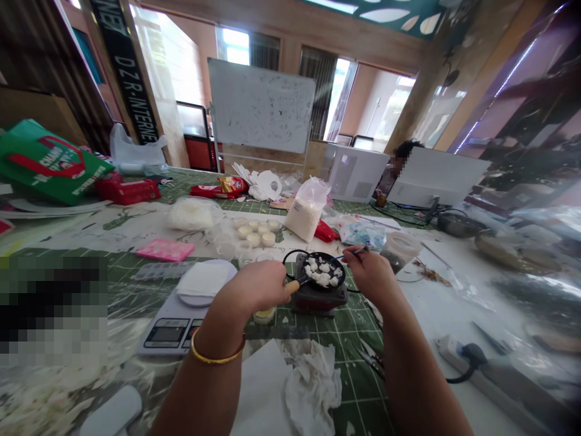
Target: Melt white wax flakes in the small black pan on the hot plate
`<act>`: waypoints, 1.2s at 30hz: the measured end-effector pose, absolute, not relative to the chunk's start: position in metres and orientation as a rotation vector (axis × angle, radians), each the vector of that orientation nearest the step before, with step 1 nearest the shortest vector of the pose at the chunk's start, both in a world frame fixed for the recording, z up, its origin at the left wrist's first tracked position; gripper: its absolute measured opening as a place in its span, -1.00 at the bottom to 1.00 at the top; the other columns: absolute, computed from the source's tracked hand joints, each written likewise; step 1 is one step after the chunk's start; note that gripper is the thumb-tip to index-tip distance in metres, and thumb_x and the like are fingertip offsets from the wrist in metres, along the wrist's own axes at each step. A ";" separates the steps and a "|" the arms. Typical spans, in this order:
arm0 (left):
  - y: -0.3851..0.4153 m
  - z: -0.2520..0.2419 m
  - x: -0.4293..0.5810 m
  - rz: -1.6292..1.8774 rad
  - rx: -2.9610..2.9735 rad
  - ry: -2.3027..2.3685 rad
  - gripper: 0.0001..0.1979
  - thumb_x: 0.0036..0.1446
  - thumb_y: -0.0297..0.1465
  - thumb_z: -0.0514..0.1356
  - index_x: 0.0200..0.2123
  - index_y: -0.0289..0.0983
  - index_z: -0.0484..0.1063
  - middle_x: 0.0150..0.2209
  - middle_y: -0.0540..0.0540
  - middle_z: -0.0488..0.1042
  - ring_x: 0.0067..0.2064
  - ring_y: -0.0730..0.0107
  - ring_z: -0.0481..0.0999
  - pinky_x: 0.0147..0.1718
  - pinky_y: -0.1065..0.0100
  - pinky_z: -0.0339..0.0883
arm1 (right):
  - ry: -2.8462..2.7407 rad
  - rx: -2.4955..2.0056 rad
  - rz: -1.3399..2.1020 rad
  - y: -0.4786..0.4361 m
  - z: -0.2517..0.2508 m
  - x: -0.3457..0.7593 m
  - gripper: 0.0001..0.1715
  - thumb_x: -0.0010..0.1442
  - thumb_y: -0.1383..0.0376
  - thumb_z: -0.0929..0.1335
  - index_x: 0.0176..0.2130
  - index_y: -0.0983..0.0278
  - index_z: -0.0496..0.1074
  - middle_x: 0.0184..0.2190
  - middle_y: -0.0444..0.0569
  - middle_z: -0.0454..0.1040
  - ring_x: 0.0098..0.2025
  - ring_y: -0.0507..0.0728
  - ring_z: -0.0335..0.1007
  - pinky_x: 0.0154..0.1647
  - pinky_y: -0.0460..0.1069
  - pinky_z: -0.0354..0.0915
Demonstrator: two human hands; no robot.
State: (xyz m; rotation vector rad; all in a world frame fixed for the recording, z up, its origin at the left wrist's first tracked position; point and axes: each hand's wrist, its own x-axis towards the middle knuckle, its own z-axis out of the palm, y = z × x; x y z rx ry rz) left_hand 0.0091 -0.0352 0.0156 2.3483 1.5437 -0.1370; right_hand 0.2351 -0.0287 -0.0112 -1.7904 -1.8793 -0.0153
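Note:
A small black pan (338, 280) holds white lumps (323, 270) and sits on a dark red hot plate (318, 301). My left hand (267, 284) is closed round the pan's wooden handle (293, 286). On the pan's right side, my right hand (368, 266) pinches a thin blue tool (338, 258) whose tip points in over the pan. Left of my left hand, a white kitchen scale (158, 315) carries folded white paper (204, 279). A small cup (264, 315) stands just below the left hand.
Several filled cups (255, 229), a bag of white pellets (305, 212) and a pink mould (165, 249) lie behind. Crumpled tissue (314, 381) is in front, scissors (370, 357) beside my right forearm. A power strip (472, 369) lies right. Behind the monitor (438, 175) is a person (399, 163).

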 end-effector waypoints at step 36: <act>-0.037 0.014 0.010 -0.119 2.375 1.539 -0.75 -0.16 -0.25 0.02 -0.58 -0.29 0.38 -0.56 -0.10 0.42 -0.60 0.42 0.30 -0.68 0.42 -0.02 | -1.918 -1.659 0.126 -0.035 -0.014 0.208 -0.70 0.14 0.19 0.17 -0.29 0.24 0.41 -0.45 -0.07 0.50 -0.36 0.11 0.40 -0.34 -0.06 0.17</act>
